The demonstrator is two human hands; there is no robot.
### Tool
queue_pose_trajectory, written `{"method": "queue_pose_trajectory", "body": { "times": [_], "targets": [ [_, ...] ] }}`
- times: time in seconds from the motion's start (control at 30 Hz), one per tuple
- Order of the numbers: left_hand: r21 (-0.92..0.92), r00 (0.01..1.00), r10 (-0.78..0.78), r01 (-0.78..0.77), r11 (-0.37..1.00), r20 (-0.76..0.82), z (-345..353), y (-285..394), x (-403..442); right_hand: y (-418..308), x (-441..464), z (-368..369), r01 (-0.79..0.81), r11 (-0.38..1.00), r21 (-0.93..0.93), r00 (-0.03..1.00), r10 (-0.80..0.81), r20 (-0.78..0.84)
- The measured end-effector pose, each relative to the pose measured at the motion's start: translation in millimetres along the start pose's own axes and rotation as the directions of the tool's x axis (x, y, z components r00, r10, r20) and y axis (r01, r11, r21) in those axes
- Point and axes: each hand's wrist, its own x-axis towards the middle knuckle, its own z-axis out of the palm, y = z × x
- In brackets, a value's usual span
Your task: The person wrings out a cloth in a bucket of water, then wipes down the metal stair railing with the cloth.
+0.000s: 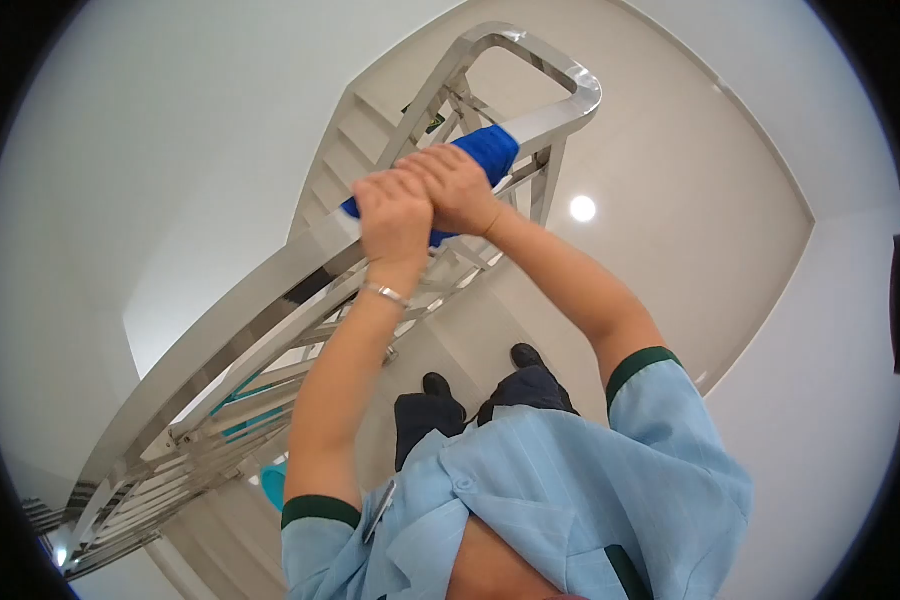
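A blue cloth (490, 152) is wrapped over the top of a shiny metal handrail (230, 310). My left hand (394, 215), with a silver bracelet at the wrist, is closed over the cloth and the rail beneath it. Right beside it, touching it, my right hand (456, 188) is also closed on the cloth, nearer the rail's bend. Both palms are hidden, and the fingers are slightly blurred. Parts of the cloth show past both hands and hang below the rail.
The rail turns back in a loop at the landing (690, 180). Stairs (345, 165) descend beyond it, and more steps (250, 530) lie at lower left. A teal object (274, 484) shows past the balusters. My dark shoes (526, 355) stand on the pale floor by a step edge.
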Motion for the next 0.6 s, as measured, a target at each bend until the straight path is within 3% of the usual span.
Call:
{"method": "queue_pose_trajectory", "body": {
  "times": [0.17, 0.23, 0.37, 0.43, 0.5, 0.53, 0.6],
  "targets": [
    [-0.066, 0.997, 0.059, -0.055, 0.996, 0.045, 19, 80, 56, 82, -34, -36, -0.126, 0.992, 0.006, 0.976, 0.123, 0.178],
    [-0.205, 0.988, 0.078, -0.049, 0.977, 0.137, 27, 109, 76, 118, -48, -45, -0.206, 0.978, 0.025, 0.924, 0.186, 0.334],
    [-0.183, 0.981, 0.079, -0.046, 0.982, 0.178, 30, 143, 101, 167, -55, -58, -0.311, 0.950, -0.039, 0.766, 0.275, 0.582],
    [-0.156, 0.958, 0.130, -0.091, 0.984, 0.255, 25, 147, 104, 173, -58, -55, -0.290, 0.954, -0.070, 0.760, 0.274, 0.590],
    [-0.172, 0.963, 0.135, -0.096, 0.980, 0.235, 22, 139, 95, 163, -53, -55, -0.327, 0.931, -0.161, 0.721, 0.356, 0.594],
    [-0.193, 0.946, 0.175, -0.125, 0.973, 0.273, 20, 131, 95, 157, -53, -52, -0.274, 0.933, -0.233, 0.751, 0.359, 0.554],
    [-0.197, 0.921, 0.171, -0.107, 0.975, 0.349, 14, 108, 89, 134, -35, -41, -0.226, 0.956, -0.187, 0.779, 0.293, 0.554]
  ]
}}
